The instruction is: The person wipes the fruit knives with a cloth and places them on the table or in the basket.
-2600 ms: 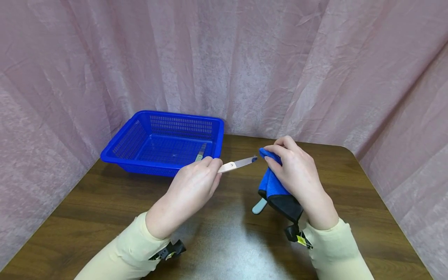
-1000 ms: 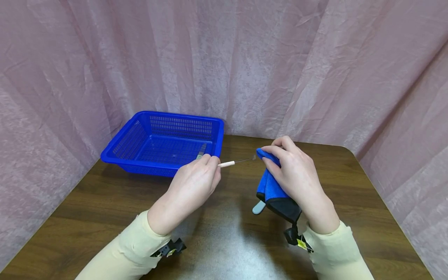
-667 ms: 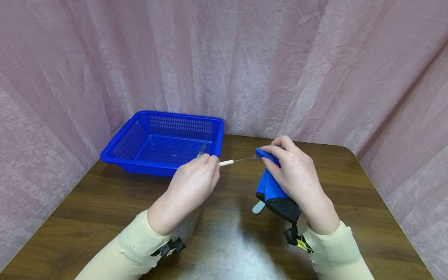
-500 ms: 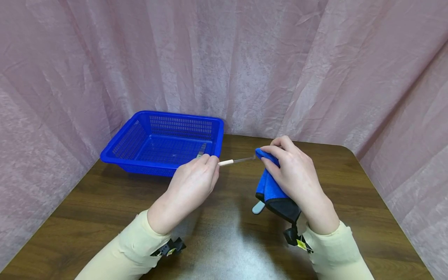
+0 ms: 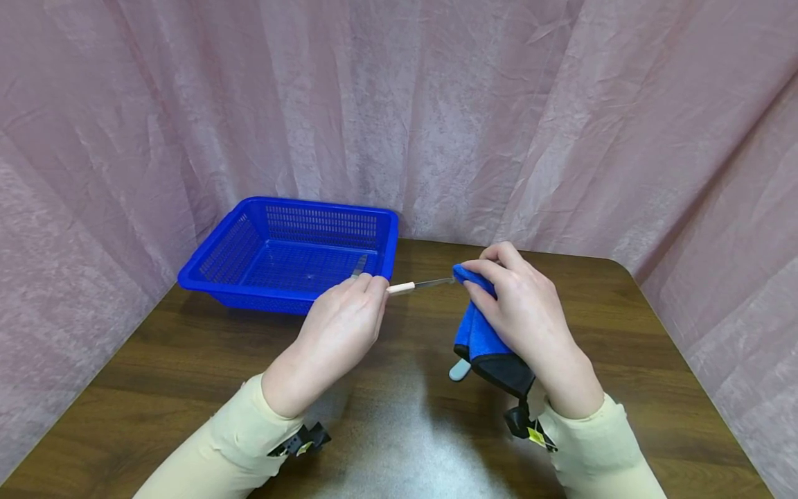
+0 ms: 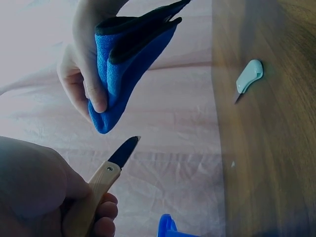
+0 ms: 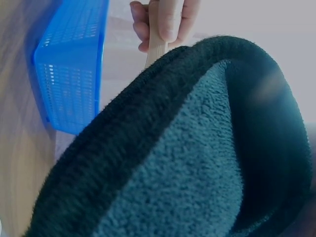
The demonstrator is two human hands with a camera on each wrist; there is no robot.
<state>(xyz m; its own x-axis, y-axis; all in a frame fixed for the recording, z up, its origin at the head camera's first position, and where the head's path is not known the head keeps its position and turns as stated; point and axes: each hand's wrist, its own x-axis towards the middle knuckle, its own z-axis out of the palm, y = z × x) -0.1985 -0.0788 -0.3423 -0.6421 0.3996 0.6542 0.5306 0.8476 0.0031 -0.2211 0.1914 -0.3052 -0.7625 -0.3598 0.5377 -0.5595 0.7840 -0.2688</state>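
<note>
My left hand [image 5: 343, 329] grips a folding knife [image 5: 401, 288] by its cream handle, blade out and pointing right. In the left wrist view the knife's blade [image 6: 124, 152] is dark with a pale tip. My right hand [image 5: 526, 301] pinches a folded blue cloth [image 5: 480, 334] with black edging between thumb and fingers. The cloth's folded corner is right by the blade tip in the head view. Below the cloth lies a small knife [image 6: 250, 75] with a mint handle on the table. In the right wrist view the cloth's black border [image 7: 113, 133] fills most of the frame.
A blue plastic basket [image 5: 187, 276] stands at the back left of the wooden table [image 5: 399, 443]. Inside it, near the right wall, lies another knife [image 5: 360, 263], partly hidden behind my left hand. A pink curtain [image 5: 436, 125] hangs behind the table.
The cream-handled knife has turned from showing its flat side to nearly edge-on, and its handle has risen slightly. My right hand and the cloth have shifted a little left.
</note>
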